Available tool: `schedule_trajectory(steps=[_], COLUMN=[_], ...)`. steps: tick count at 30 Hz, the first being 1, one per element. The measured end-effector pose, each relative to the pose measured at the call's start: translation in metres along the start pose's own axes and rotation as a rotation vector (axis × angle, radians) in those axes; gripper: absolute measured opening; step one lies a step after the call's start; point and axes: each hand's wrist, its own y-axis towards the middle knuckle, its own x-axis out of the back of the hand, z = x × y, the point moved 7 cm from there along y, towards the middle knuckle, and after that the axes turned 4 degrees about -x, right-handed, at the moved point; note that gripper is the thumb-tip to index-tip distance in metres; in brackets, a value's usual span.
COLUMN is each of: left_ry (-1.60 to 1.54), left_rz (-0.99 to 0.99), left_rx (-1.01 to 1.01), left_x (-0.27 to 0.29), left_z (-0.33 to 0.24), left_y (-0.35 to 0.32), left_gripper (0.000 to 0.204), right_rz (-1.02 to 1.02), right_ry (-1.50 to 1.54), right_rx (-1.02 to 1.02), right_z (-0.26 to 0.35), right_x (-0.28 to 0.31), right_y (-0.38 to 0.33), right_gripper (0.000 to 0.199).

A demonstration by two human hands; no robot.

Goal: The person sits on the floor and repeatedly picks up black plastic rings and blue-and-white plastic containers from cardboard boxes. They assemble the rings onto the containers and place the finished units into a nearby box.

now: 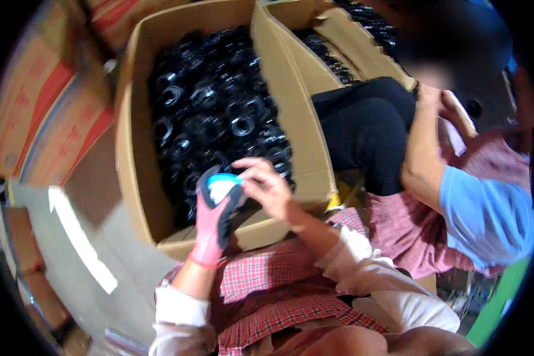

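gloved left hand (215, 216) is clenched around a small white piece with a blue rim (223, 184), bare right hand (266, 185) pinching at its top edge from the right, both right over the near end of the open cardboard box (133, 178) of black parts (219, 118).
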Motion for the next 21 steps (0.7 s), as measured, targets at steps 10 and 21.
schedule_trajectory(steps=[10, 21], left_ry=[-0.04, 0.032], left_rz=[0.026, 0.046], left_rx=[0.076, 0.076], left_x=[-0.011, -0.002], left_z=[-0.007, 0.002], left_y=[-0.003, -0.002], left_gripper=[0.051, 0.048], right_rz=[-0.019, 0.206], right_ry=[0.074, 0.536], right_rx=[-0.041, -0.328], right_z=[0.005, -0.014], right_x=[0.0, 0.017], right_y=[-0.002, 0.003], right_gripper=[0.021, 0.026])
